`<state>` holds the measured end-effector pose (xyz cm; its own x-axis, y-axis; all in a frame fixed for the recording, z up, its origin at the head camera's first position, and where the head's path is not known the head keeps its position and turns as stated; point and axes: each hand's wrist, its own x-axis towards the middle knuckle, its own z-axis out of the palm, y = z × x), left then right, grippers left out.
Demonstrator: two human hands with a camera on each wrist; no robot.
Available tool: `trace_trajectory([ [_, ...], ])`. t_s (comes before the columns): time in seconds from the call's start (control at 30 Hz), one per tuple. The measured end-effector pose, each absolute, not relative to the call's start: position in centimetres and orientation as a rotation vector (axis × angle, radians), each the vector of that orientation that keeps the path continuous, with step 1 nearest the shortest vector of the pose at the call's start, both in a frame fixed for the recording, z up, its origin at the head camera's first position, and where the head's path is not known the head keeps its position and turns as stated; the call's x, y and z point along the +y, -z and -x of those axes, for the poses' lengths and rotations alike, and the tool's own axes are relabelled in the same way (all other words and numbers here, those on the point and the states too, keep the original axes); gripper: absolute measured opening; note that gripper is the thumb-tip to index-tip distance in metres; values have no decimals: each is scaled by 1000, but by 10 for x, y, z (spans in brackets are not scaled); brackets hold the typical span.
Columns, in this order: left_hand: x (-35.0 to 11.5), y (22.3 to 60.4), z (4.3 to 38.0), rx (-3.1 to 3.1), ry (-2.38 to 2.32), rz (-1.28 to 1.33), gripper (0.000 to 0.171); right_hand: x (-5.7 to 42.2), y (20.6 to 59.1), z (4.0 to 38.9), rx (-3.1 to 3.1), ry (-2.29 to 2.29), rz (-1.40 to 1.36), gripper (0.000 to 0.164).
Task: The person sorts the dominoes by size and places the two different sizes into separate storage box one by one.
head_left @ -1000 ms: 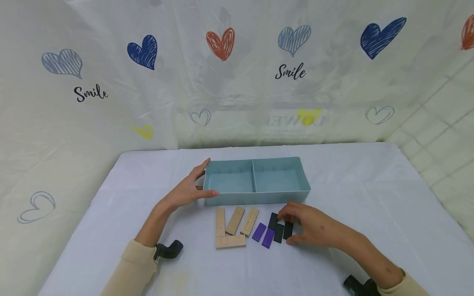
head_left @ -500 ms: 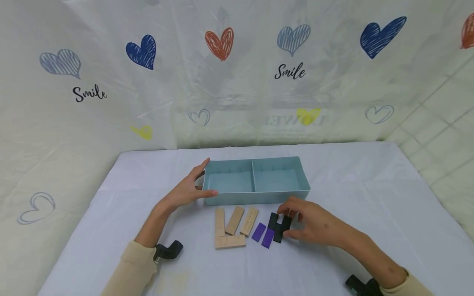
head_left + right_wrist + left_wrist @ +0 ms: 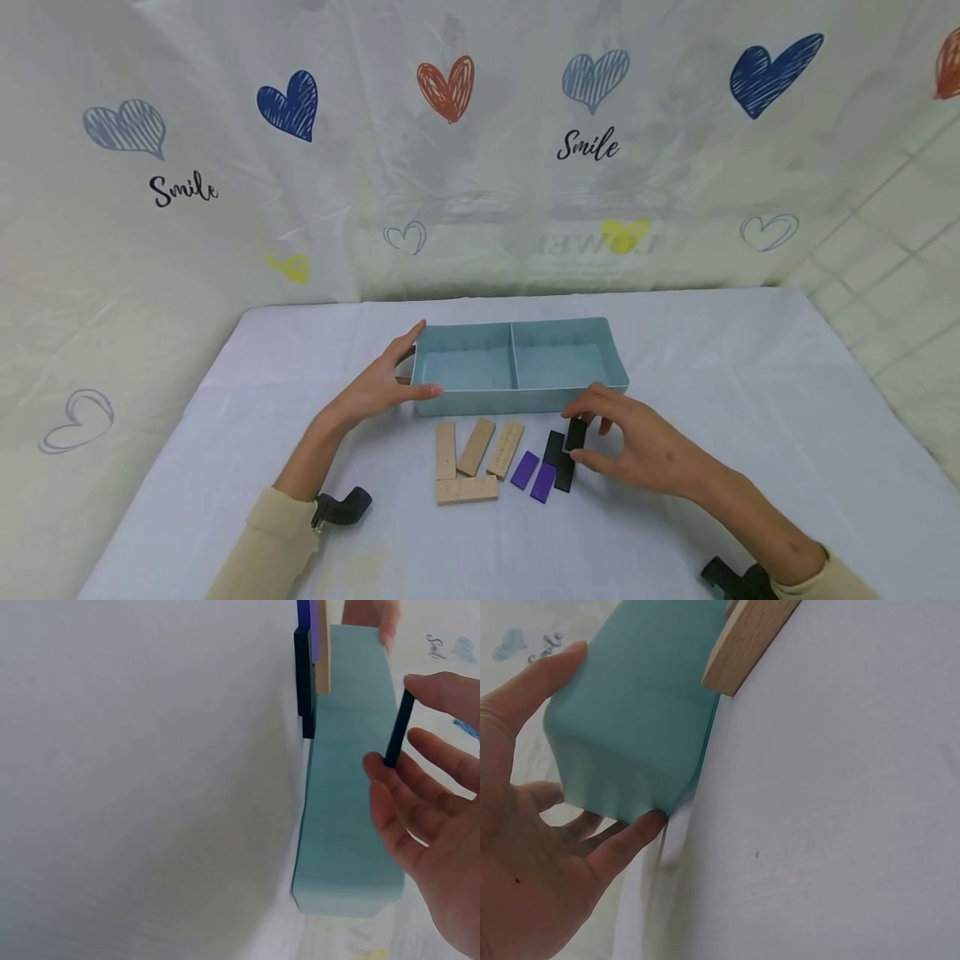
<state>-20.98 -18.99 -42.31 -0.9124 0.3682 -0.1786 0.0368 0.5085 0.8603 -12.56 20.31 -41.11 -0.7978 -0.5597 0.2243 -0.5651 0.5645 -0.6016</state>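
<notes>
My right hand [image 3: 641,442] pinches a small black block [image 3: 575,434] by its ends between thumb and fingertips. In the right wrist view this block [image 3: 400,727] is off the table, in front of the box. My left hand [image 3: 378,383] grips the left end of a two-compartment light-blue box [image 3: 517,402], thumb over the front rim and fingers at the end and back. Both compartments are bare. Below the held piece lie two more black blocks [image 3: 565,475], with two purple blocks [image 3: 524,470] to their left.
Several light wooden blocks [image 3: 467,490] lie in front of the box, left of the purple ones. A white cloth [image 3: 420,550] covers the table. Behind it hangs a pale sheet [image 3: 495,167] printed with hearts.
My right hand has lifted the rightmost black block from the table and carried it slightly up and left, towards the box. The left hand and the box have stayed in place.
</notes>
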Motion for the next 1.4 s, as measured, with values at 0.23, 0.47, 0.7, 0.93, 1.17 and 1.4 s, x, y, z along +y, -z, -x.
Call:
trace_trajectory([
  [0.23, -188, 424, 210, 2383, -1393, -360, 111, 204, 410, 127, -2607, -1098, -993, 46],
  [0.47, -191, 425, 210, 2407, -1385, -363, 110, 200, 407, 129, -2573, -1081, -926, 41],
  [0.7, -193, 423, 210, 2426, -1369, -363, 110, 197, 404, 130, -2545, -1085, -881, 42],
  [0.93, -191, 423, 209, 2412, -1378, -373, 110, 198, 402, 131, -2506, -1081, -862, 44],
  [1.17, -193, 424, 208, 2404, -1379, -315, 110, 196, 402, 135, -2463, -1057, -817, 41],
  [1.4, -192, 426, 210, 2404, -1382, -341, 110, 195, 401, 140, -2469, -1025, -752, 34],
])
